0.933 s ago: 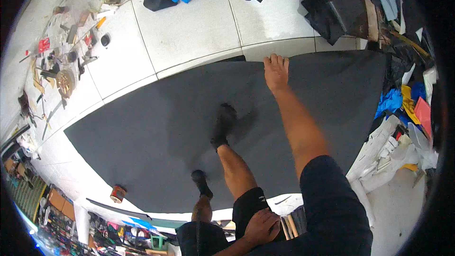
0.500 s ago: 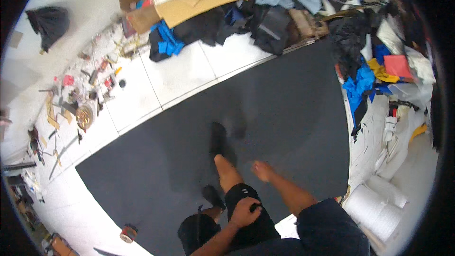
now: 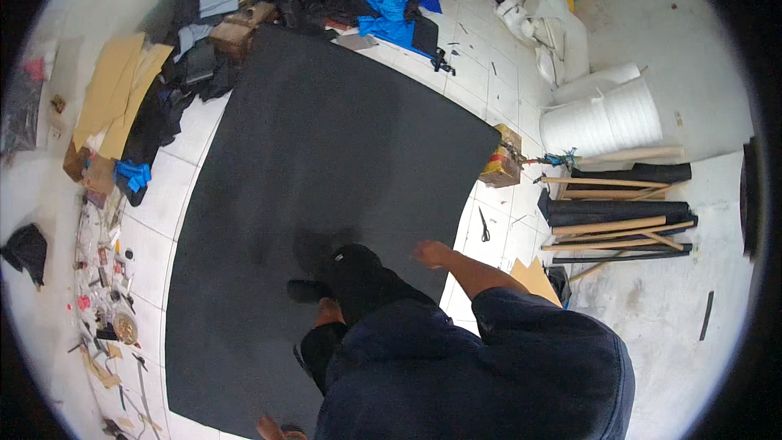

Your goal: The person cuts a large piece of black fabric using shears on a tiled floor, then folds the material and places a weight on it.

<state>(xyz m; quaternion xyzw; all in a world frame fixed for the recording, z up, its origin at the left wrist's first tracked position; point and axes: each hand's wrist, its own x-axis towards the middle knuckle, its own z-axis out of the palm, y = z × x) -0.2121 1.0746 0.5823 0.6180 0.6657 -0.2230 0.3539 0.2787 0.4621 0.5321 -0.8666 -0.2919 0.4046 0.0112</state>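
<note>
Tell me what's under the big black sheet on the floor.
White floor tiles show beyond the edges of the black sheet. Beneath the sheet itself, everything is covered, so what lies there can't be seen.

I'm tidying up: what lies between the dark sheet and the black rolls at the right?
In the head view, black scissors lie there on white tiles, with a yellow-brown box by a corner of the dark sheet.

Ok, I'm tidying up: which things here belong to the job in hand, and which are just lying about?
In use, apparently: black sheet underfoot, with the right hand over it.
Lying about, apparently: scissors, white roll, cardboard, blue scraps, all untouched.
</note>
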